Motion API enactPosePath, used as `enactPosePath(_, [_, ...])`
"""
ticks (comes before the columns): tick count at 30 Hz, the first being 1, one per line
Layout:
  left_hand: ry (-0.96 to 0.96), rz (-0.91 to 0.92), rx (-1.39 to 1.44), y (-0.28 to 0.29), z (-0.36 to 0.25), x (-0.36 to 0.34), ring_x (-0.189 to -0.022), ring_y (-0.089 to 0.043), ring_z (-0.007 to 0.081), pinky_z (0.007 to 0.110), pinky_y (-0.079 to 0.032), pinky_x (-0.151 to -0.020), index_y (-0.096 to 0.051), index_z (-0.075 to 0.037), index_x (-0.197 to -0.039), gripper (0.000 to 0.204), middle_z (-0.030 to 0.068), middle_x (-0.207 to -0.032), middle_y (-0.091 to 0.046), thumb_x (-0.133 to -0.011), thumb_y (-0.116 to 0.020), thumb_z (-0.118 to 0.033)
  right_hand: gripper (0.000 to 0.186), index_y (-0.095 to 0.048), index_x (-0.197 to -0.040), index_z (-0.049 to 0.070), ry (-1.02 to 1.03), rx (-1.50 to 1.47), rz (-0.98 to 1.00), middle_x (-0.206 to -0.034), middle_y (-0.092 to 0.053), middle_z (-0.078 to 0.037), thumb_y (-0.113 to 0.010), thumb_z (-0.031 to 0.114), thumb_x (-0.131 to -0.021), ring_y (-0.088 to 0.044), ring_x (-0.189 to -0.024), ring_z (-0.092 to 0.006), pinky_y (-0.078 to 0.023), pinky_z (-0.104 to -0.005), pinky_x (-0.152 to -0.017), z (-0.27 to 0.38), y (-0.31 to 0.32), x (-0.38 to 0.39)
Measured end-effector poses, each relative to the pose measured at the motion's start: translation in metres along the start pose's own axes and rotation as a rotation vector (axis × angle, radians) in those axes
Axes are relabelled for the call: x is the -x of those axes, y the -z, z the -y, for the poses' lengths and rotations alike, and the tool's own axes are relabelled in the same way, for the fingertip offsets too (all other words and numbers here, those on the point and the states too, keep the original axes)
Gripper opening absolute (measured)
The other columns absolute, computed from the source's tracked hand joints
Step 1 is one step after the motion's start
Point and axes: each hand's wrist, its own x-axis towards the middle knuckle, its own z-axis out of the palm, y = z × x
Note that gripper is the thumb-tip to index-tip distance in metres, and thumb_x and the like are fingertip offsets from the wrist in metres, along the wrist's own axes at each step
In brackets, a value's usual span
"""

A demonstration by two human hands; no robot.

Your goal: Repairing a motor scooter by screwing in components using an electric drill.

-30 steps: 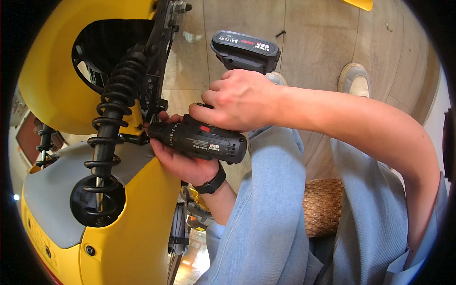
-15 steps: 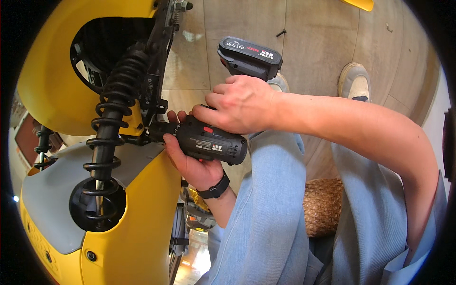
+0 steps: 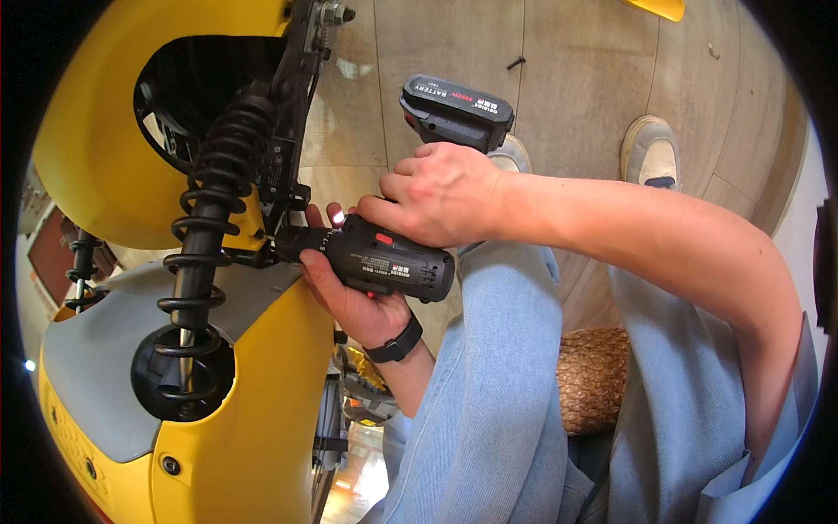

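A black cordless drill [image 3: 384,266] lies level, its nose pointing left against the dark metal bracket [image 3: 278,205] of a yellow vehicle. My right hand [image 3: 441,194] is closed round the drill's grip; the battery pack [image 3: 458,109] sticks out beyond it. Under the front of the drill body, my left hand [image 3: 362,306] cradles it, thumb on the near side and fingertips showing on the far side. A bright spot of light falls on one left fingertip. The drill's tip and whatever it meets at the bracket are hard to make out.
A black coil-spring shock absorber [image 3: 205,210] stands left of the drill, between yellow body panels [image 3: 262,384] and a grey panel [image 3: 96,349]. A loose black screw [image 3: 517,63] lies on the wood-look floor [image 3: 594,87]. Between my legs is a woven seat [image 3: 594,380].
The light spot on my left fingertip is new. The battery end of the drill has dipped slightly toward me, and the vehicle appears a touch further right. Both hands keep their hold.
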Motion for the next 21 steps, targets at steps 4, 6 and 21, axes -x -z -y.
enactPosePath(4, [0.033, 0.010, -0.051, -0.0020, 0.0005, 0.0019, -0.125, -0.051, 0.0237, 0.042, -0.041, -0.107, -0.042, -0.008, -0.142, 0.060, 0.0087, -0.135, -0.054, -0.100, -0.045, -0.050, 0.021, -0.064, -0.098, 0.015, 0.003, -0.002, -0.044, -0.068, -0.057, 0.001, -0.059, 0.024, -0.080, -0.064, -0.064, -0.0185, -0.052, -0.0320, -0.059, -0.0002, -0.0019, 0.0003])
enactPosePath(6, [-0.004, 0.015, -0.079, -0.0026, 0.0014, 0.0016, -0.127, -0.049, 0.0242, 0.043, -0.040, -0.108, -0.041, -0.008, -0.142, 0.059, 0.0091, -0.138, -0.052, -0.100, -0.045, -0.050, 0.021, -0.064, -0.098, 0.015, 0.002, 0.022, -0.009, -0.068, -0.057, 0.001, -0.059, 0.024, -0.079, -0.064, -0.065, -0.0176, -0.051, -0.0310, -0.059, 0.0001, -0.0029, 0.0010])
enactPosePath(21, [-0.051, 0.015, 0.005, 0.0044, 0.0098, -0.0063, -0.125, -0.049, 0.0311, 0.048, -0.051, -0.100, -0.031, -0.003, -0.142, 0.064, 0.0131, -0.142, -0.045, -0.092, -0.061, -0.029, 0.021, -0.063, -0.098, 0.015, 0.063, 0.070, -0.086, -0.071, -0.058, 0.003, -0.061, 0.024, -0.078, -0.062, -0.065, -0.0147, -0.048, -0.0287, -0.057, -0.0068, -0.0100, 0.0011])
